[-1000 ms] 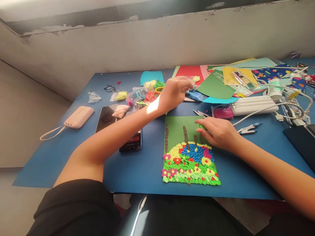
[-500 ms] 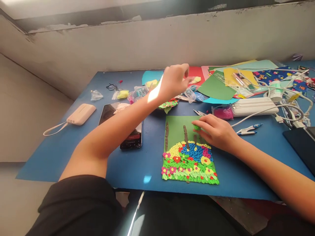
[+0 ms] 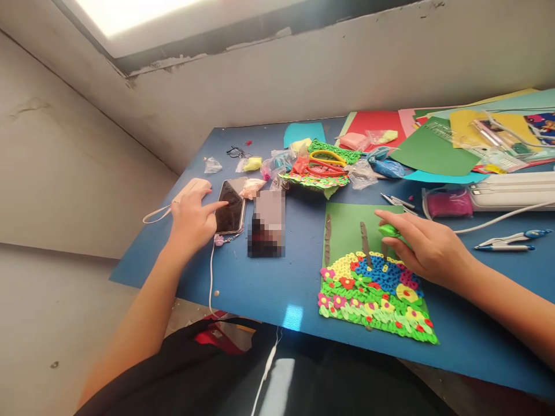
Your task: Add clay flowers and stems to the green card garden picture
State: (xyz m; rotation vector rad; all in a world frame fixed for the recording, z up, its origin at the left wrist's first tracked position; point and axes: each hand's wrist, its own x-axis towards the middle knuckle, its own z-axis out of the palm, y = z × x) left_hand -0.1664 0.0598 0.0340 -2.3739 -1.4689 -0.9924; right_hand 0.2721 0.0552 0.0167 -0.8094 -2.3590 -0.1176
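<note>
My left hand [image 3: 193, 218] is at the left of the table with its fingers apart. One finger of it reaches onto the dark screen of a phone [image 3: 230, 216], and the others lie by the pale pink power bank [image 3: 200, 187]. Between the thumb and fingers of my right hand [image 3: 433, 245] is a lump of bright green modelling clay [image 3: 389, 231]. That hand hovers over the right side of a green card [image 3: 347, 222] covered in its lower part with clay flowers, grass and a blue patch. Brown clay strips [image 3: 328, 240] stand up its top part; my right hand hides some of it.
A second, pixelated phone [image 3: 266, 225] lies left of the card. Behind are clay bags [image 3: 384, 164], scissors [image 3: 327, 157] and coloured paper sheets [image 3: 437, 147]. Blue-white compasses [image 3: 514, 238] and a white power strip [image 3: 515, 190] with cable are to the right.
My left hand has come down from above the back clutter to the phone at the left. My view has turned left. My right hand still holds the green clay over the card.
</note>
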